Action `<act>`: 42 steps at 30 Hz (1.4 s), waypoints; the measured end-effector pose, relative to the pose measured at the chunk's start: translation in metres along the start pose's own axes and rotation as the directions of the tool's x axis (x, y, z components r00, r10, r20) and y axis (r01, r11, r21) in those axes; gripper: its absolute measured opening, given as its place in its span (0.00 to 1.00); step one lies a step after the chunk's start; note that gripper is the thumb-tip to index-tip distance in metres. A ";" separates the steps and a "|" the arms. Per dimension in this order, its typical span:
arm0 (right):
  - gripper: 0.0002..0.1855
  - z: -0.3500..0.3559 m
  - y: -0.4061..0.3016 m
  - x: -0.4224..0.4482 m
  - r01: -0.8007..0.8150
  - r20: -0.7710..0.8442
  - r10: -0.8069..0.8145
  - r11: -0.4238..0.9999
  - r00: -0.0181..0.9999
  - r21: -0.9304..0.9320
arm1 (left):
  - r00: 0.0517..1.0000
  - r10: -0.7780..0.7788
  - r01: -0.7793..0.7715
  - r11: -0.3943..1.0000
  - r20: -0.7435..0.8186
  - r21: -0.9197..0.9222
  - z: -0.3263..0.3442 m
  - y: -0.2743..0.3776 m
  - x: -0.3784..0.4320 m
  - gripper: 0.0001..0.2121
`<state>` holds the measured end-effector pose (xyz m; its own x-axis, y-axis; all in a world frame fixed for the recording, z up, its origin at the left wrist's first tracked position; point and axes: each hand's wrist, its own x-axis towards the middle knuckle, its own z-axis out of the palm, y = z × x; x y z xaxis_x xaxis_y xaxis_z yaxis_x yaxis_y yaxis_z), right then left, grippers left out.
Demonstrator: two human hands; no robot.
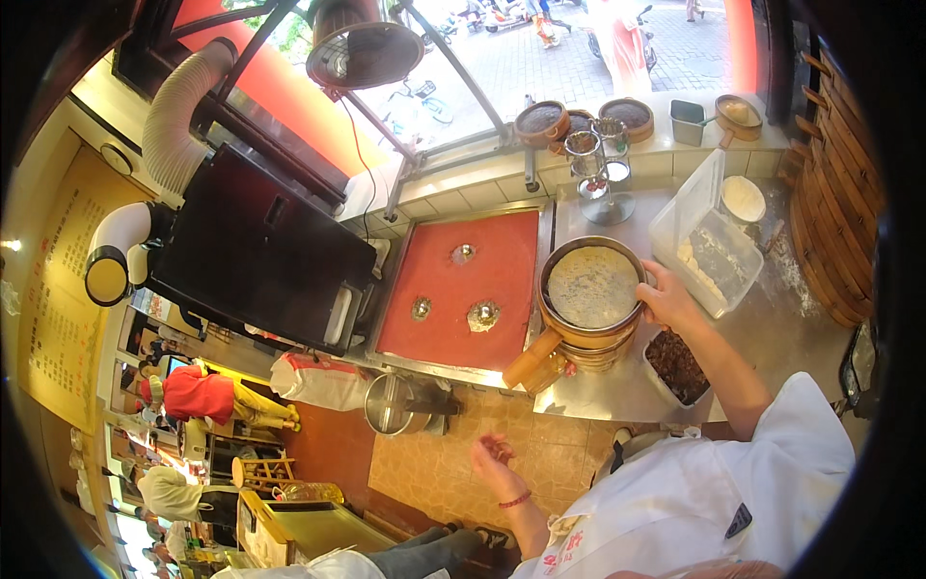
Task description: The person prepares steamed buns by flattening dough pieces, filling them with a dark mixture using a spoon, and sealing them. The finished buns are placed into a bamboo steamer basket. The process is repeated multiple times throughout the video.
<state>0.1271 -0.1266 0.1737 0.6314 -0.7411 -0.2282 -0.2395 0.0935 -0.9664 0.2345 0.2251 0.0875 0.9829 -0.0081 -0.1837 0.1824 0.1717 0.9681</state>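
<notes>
My right hand (662,293) grips the right rim of a round wooden steamer pot (592,286) with a wooden handle. A pale, speckled round layer lies inside it, and it rests on a stack of similar vessels (597,354) at the left end of the steel counter. My left hand (493,457), with a red bracelet at the wrist, hangs over the tiled floor with fingers loosely curled and holds nothing. Just below my right forearm sits a white tub (676,369) of dark brown filling. An open clear plastic container (716,260) with pale pieces stands beyond my right hand.
A red steam table (463,289) with several metal domes adjoins the counter. Behind are a metal ring stand (606,206), a white powder bowl (743,199) and round wooden vessels (542,123) on the ledge. Tall steamers (832,217) stand right, a mixing bowl (391,405) below; other people are at lower left.
</notes>
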 end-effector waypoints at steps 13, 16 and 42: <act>0.34 0.006 0.002 -0.015 0.021 -0.007 -0.023 0.976 1.000 -0.216 | 0.430 0.716 -0.793 0.008 0.551 0.609 0.139 0.055 -0.002 0.17; 0.34 0.010 -0.006 -0.019 0.054 0.038 -0.046 0.971 0.998 -0.233 | 0.473 0.566 -0.761 -0.124 0.675 0.637 0.156 0.039 0.017 0.17; 0.14 -0.016 -0.088 0.370 0.408 0.081 -0.663 0.355 0.744 -0.841 | 0.328 0.676 -0.828 -0.131 0.660 0.545 0.087 0.040 0.030 0.30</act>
<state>0.3701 -0.4204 0.1763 0.6885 -0.5596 0.4612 -0.4480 -0.8284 -0.3364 0.2735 0.1461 0.1357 0.4610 -0.5372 0.7064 -0.8251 -0.5525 0.1183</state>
